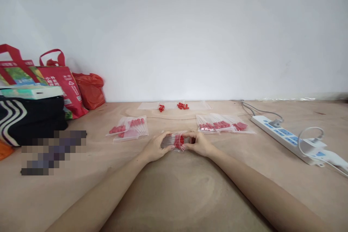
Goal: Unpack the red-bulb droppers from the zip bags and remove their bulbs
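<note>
Between both hands is a small clear plastic bag (178, 141) with thin clear pieces and red ends showing in it; their exact kind is hard to make out. My left hand (160, 147) grips its left side, thumb in front and fingers behind. On the right side, my right hand (199, 145) pinches it in the same way. Just beyond the left hand lie flat clear bags (130, 127) with red pieces inside. A similar spread of filled bags (223, 124) lies past the right hand. Small loose red pieces (183, 106) rest at the back, near the wall.
A white power strip (282, 136) with plugged-in cables lies at the right. Red shopping bags (65, 83), a red plastic bag (90, 88), a box (35, 92) and black striped fabric (38, 119) crowd the left. A pale wall (190, 36) borders the wooden surface (174, 195).
</note>
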A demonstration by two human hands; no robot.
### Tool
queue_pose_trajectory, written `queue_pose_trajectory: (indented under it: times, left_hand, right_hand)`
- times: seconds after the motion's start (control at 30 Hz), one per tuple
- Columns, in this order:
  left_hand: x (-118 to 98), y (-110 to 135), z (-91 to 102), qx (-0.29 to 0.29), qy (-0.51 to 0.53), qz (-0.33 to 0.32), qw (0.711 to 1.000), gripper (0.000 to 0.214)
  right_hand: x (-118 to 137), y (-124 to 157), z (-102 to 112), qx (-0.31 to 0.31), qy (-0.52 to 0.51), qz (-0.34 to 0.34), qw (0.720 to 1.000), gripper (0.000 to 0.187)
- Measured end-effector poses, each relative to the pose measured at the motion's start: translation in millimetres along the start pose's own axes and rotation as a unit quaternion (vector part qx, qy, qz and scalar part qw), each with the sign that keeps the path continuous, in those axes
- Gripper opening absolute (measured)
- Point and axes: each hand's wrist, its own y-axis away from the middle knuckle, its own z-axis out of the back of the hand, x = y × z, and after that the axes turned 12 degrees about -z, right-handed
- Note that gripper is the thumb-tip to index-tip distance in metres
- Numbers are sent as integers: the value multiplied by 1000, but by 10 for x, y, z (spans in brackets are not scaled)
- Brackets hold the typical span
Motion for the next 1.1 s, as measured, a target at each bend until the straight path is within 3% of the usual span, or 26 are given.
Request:
queue_pose_trajectory:
  times: [0.1, 0.53, 0.7, 0.87, 1.1]
  left_hand:
    - [-1, 18, -15, -13, -16, -4, 1000, 39]
    - [17, 23, -9, -26, -15, -34, 999, 34]
    - [19, 15, 2, -16, -2, -45, 999, 33]
    - [54, 10, -6, 34, -28, -43, 998, 44]
    - [80, 31, 26, 128, -84, -6, 988, 52]
  right_hand:
    - [-12, -5, -5, 28, -20, -18, 999, 34]
    - [64, -23, -67, 26, -3, -71, 997, 24]
    - [134, 13, -121, 7, -4, -37, 999, 26]
    - [159, 20, -109, -8, 9, -14, 1000, 20]
    - [-16, 87, 155, 43, -111, -118, 986, 19]
